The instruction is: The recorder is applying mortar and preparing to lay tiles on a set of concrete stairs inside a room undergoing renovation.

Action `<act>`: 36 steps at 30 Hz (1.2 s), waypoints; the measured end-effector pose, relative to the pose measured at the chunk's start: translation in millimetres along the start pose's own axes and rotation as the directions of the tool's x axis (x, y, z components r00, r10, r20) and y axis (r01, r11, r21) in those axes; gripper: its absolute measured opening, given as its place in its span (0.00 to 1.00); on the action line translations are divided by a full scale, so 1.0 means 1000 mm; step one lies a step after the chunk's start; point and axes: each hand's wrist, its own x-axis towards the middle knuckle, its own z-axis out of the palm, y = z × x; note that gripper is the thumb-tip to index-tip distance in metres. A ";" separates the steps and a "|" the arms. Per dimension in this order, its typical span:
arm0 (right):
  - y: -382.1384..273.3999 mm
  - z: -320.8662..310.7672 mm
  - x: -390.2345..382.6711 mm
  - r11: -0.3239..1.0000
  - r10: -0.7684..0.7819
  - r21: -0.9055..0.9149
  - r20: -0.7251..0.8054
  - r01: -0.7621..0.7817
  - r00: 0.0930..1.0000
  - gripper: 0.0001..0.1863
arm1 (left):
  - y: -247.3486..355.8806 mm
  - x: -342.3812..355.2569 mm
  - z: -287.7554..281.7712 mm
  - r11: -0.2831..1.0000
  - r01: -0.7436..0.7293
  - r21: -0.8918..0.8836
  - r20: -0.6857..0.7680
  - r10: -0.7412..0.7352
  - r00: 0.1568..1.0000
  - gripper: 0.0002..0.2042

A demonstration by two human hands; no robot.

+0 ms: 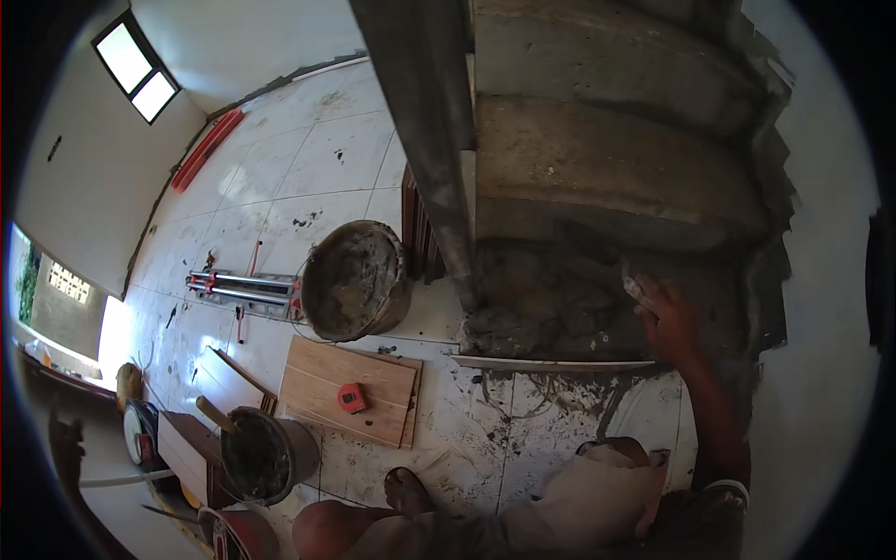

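My right hand (pixel 665 317) is closed around the pale handle of a trowel (pixel 638 294), low over the bottom step on the right. The trowel's blade is dark and hard to tell from the mortar. Wet grey mortar (pixel 551 303) lies in a rough layer on this step, behind a thin pale strip (pixel 560 361) along its front edge. Far out at the left rim, my left hand (pixel 67 443) is raised in shadow, away from the step. Its fingers look apart, with nothing visible in them.
Bare concrete stairs (pixel 616 159) rise ahead beside a metal post (pixel 434 140). Left stand a large mortar bucket (pixel 359 280) and a smaller bucket (pixel 271 457) with a wooden handle. A red tape measure (pixel 352 398) lies on wood-look tiles (pixel 322 369), near a tile cutter (pixel 243 289).
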 end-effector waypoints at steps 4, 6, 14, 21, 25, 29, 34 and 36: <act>-0.007 -0.017 -0.001 0.985 -0.048 0.169 0.044 0.040 0.998 0.26 | 0.128 -0.056 0.139 0.924 -0.160 -0.348 0.527 0.334 0.782 0.36; 0.001 -0.021 -0.004 0.979 -0.058 0.201 0.046 0.047 0.997 0.25 | 0.188 -0.091 0.174 0.915 -0.343 -0.215 0.628 0.398 0.669 0.42; 0.049 -0.023 0.003 0.989 -0.150 0.048 0.370 0.142 0.917 0.21 | 0.304 -0.167 0.204 0.796 -0.547 -0.259 0.769 0.513 0.383 0.42; 0.025 0.038 0.081 0.984 -0.180 0.083 0.406 0.160 0.896 0.21 | 0.339 -0.195 0.223 0.751 -0.590 -0.298 0.754 0.564 0.338 0.43; 0.028 0.032 0.114 0.966 -0.182 0.256 0.563 0.040 0.806 0.24 | 0.343 -0.199 0.239 0.723 -0.610 -0.323 0.761 0.582 0.286 0.43; 0.050 -0.008 0.104 0.969 -0.220 0.224 0.574 0.108 0.788 0.25 | 0.322 -0.196 0.255 0.783 -0.546 -0.297 0.756 0.542 0.367 0.42; 0.037 -0.001 0.083 0.920 -0.309 0.376 0.513 0.113 0.801 0.24 | 0.284 -0.198 0.270 0.906 -0.370 -0.203 0.834 0.358 0.420 0.41; 0.020 0.017 0.090 0.957 -0.289 0.197 0.577 0.213 0.764 0.22 | 0.276 -0.196 0.276 0.914 -0.371 -0.165 0.855 0.320 0.409 0.40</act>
